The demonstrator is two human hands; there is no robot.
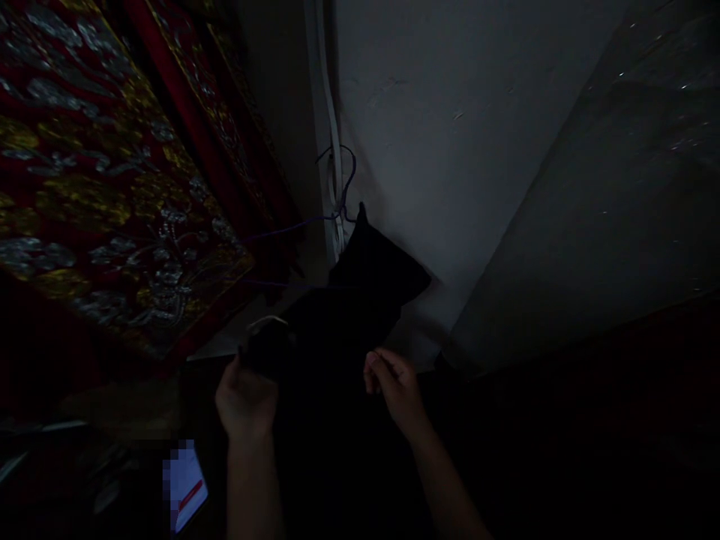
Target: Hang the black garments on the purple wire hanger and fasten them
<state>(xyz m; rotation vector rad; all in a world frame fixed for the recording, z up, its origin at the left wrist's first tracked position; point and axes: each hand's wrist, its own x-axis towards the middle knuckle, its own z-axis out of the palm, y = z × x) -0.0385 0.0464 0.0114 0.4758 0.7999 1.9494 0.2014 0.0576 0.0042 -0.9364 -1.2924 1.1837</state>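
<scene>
A black garment [360, 300] hangs in front of me from a thin purple line [292, 229] tied near a white pipe [331, 150] on the wall. My left hand [244, 401] is closed on the garment's left edge, where something pale shows at the top. My right hand [394, 386] pinches the cloth's right side with curled fingers. The room is very dark, so the garment's lower part is lost in shadow.
Red cloth with gold and silver embroidery [101, 172] hangs at the left. A pale wall [450, 112] is behind, and a dark sloping surface [619, 210] lies at the right. A small white card with a red stripe [188, 487] sits low left.
</scene>
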